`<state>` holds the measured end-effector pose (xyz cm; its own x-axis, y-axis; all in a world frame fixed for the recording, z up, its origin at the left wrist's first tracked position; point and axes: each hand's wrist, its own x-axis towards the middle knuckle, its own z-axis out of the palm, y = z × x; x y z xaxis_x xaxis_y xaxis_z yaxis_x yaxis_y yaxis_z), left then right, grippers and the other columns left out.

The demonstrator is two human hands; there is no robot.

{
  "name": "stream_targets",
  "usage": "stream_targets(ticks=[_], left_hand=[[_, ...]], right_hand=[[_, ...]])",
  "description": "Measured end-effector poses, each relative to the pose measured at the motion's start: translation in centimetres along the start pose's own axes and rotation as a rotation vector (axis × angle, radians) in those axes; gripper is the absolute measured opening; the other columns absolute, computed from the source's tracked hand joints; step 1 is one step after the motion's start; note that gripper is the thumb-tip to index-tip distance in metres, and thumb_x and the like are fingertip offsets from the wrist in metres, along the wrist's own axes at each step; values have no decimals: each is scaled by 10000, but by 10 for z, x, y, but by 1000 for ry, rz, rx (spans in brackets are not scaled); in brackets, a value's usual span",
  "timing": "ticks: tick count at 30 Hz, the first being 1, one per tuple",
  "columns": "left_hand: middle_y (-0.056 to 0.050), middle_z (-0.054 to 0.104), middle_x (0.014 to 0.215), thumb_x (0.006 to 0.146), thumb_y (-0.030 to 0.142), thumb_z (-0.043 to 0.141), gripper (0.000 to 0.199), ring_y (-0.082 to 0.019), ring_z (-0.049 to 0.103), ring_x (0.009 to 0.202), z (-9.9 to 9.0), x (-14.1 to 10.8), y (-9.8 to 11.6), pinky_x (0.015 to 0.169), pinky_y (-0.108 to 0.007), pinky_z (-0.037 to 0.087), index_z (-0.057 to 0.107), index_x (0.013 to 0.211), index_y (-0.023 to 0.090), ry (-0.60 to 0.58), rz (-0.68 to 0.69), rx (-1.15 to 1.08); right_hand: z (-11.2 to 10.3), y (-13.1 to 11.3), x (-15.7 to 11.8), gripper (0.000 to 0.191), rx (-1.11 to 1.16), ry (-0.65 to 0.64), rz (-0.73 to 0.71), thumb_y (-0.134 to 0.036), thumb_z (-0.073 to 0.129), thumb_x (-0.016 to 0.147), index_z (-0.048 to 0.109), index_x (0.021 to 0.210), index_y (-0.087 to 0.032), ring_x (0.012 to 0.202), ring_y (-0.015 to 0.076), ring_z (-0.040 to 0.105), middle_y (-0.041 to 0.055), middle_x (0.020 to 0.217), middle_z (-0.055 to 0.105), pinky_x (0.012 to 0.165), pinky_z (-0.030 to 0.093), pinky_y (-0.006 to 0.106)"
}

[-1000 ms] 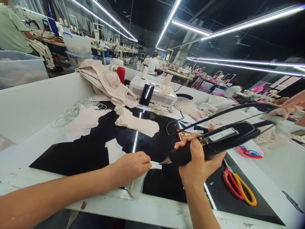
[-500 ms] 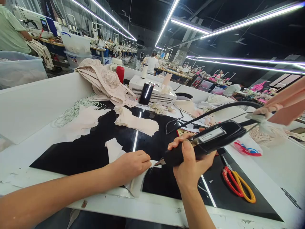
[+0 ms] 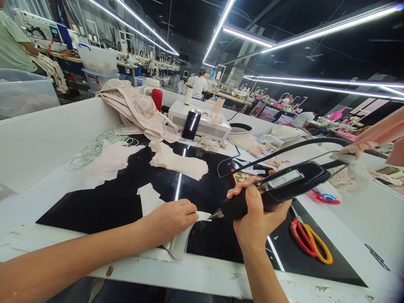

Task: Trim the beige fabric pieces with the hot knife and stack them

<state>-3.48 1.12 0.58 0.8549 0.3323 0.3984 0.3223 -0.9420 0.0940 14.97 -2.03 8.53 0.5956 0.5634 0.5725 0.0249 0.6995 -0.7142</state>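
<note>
I see right hand (image 3: 257, 223) wrapped around black tool (image 3: 280, 189), metal tip at end of white cloth (image 3: 203, 216). Left hand (image 3: 179, 217) pinching cloth over black board (image 3: 217, 244). Scissors (image 3: 311, 242) right of right hand.

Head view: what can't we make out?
All head view:
Contact between the left hand and cloth strip: hidden beneath the hand.
Whether the tool tip touches the cloth strip: too small.
Tips of the scissors: behind the right hand.
Green shirt: cut off by left edge.
</note>
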Motion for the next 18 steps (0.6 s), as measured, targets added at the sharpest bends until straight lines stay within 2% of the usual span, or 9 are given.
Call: stream_targets(ticks=[12,16,18], left_hand=[[-78,699,1084,929,-54,577,286,-206,677,971,-4,0,-2,825,-302,618,642,1144,123,15,31,-19],[-107,687,1199,952,-56,468,356,-222,678,1090,-9,-4,-4,934,-334,621,632,1211,124,127,40,35],[-91,701,1146,948,-51,404,379,-222,692,1057,-10,-7,-9,913,-338,627,657,1142,155,179,41,50]], right_hand=[[-3,5,-3,423,-42,5,23,-184,806,840,529,1146,-274,571,100,641,-78,852,689,536,596,273],[-2,1,-5,405,-58,16,87,-228,802,812,502,1081,-263,549,90,629,-80,845,682,535,567,247],[0,-2,-5,421,-95,19,116,-245,797,781,501,1081,-256,539,91,612,-84,809,666,546,559,249]])
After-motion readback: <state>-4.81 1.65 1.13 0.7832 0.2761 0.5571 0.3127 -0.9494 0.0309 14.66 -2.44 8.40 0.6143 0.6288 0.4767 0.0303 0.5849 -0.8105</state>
